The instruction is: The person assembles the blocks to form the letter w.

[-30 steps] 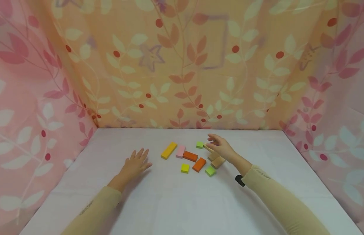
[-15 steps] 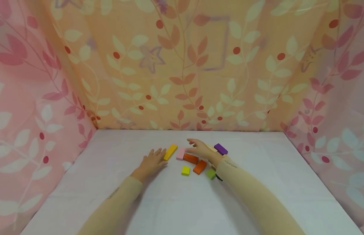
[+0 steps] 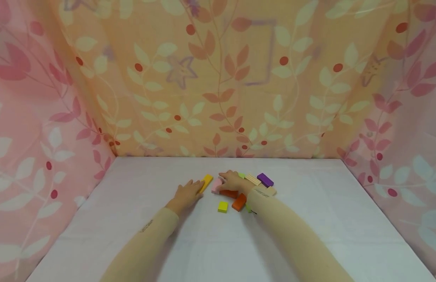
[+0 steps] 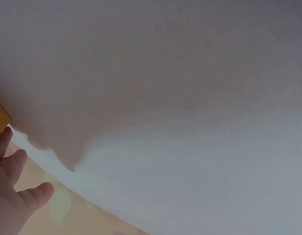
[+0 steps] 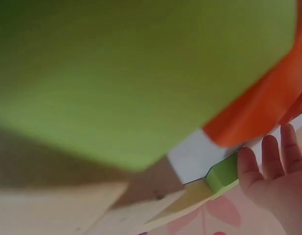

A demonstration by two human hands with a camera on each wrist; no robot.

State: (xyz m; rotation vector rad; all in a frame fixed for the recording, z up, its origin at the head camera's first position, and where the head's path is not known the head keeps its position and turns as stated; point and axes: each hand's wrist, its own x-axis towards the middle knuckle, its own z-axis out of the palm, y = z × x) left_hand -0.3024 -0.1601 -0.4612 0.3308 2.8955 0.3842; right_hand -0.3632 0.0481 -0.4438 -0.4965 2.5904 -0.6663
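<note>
My left hand (image 3: 186, 196) lies over the near part of a long yellow-orange block (image 3: 207, 181), its fingertips overlapping it. In the left wrist view, loosely extended fingers sit right by a corner of that yellow-orange block (image 4: 0, 117). My right hand (image 3: 233, 181) is at a pink block (image 3: 216, 186), with thumb and forefinger spread at its right side. It partly covers an orange block (image 3: 228, 194). The right wrist view shows relaxed fingers of the right hand (image 5: 276, 181) beside a small green block (image 5: 223, 172); their far tips and the pink block are out of sight there.
A yellow square block (image 3: 223, 206) and another orange block (image 3: 239, 202) lie nearer. Right of the hand are a purple block (image 3: 265, 180), a ridged pale block (image 3: 252, 179) and a plain wooden block (image 3: 271, 191). Patterned curtains (image 3: 218, 78) stand behind the white table (image 3: 204, 246).
My left hand has moved right onto the long yellow-orange block. My right hand has moved left from the wooden blocks to the pink one, uncovering the purple block.
</note>
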